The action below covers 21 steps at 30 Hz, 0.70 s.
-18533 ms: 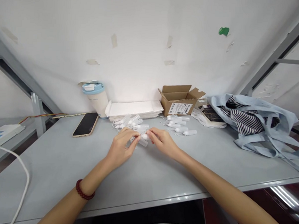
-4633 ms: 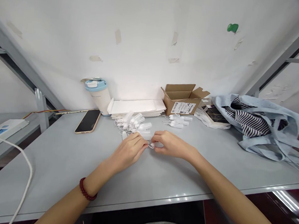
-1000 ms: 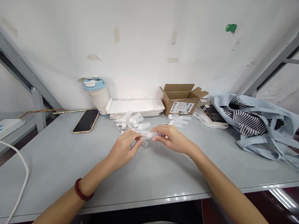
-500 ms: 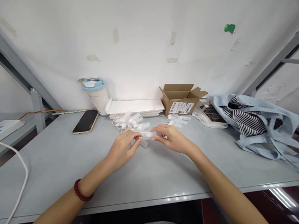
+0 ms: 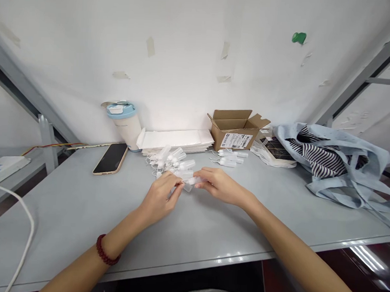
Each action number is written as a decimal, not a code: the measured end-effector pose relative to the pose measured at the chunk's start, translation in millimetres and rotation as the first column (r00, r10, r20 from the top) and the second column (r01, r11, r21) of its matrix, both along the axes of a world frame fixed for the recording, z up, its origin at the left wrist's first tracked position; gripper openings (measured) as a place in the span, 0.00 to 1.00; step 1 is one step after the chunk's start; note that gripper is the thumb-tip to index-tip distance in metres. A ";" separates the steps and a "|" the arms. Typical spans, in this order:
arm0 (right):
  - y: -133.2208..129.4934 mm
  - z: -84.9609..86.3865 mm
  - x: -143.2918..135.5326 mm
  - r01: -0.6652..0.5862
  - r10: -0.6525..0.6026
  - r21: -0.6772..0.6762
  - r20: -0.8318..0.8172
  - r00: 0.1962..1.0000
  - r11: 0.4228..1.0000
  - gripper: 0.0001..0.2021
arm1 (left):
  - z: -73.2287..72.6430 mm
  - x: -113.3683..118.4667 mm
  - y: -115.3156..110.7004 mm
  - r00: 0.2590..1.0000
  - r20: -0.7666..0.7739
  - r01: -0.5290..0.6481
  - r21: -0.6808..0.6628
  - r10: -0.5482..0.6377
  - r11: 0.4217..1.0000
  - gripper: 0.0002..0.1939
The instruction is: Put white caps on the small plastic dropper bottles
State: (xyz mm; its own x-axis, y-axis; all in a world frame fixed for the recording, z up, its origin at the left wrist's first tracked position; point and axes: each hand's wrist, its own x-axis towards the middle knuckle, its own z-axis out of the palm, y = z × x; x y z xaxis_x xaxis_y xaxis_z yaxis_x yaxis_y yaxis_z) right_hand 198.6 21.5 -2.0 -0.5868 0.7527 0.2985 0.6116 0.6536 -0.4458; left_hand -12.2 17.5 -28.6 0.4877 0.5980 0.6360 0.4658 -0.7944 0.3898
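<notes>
Between my hands lies a small translucent plastic squeeze bottle, held sideways over the table. My right hand grips its body with thumb and fingers. The fingertips of my left hand pinch at its white cap end; the exact contact is partly hidden. Just behind the fingers is a loose pile of similar bottles with thin white cords or straps at their caps. Several more such bottles lie in a small group to the right, before the cardboard box.
A stack of white envelopes and an open cardboard box stand along the wall. On the left are a tumbler and a phone. A light blue cloth bag lies at right, and a white cable hangs at left.
My right hand has shifted slightly down and to the left with the bottle, closer to my left hand. One more bottle in the right-hand group shows more fully.
</notes>
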 end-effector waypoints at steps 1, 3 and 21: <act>0.0 -0.6 0.0 -0.003 0.003 0.000 0.004 1.000 1.000 0.09 | -0.1 0.3 0.0 1.000 0.000 0.003 0.000 -0.003 1.000 0.06; -0.2 -1.1 0.1 -0.008 0.008 -0.009 0.014 1.000 1.000 0.10 | -0.5 1.0 0.3 1.000 -0.005 0.010 -0.005 -0.010 1.000 0.06; 0.0 -0.4 -2.6 0.048 -0.051 0.035 0.091 0.995 0.998 0.16 | 1.7 -5.6 15.2 0.989 -0.102 -0.096 0.083 0.104 0.992 0.06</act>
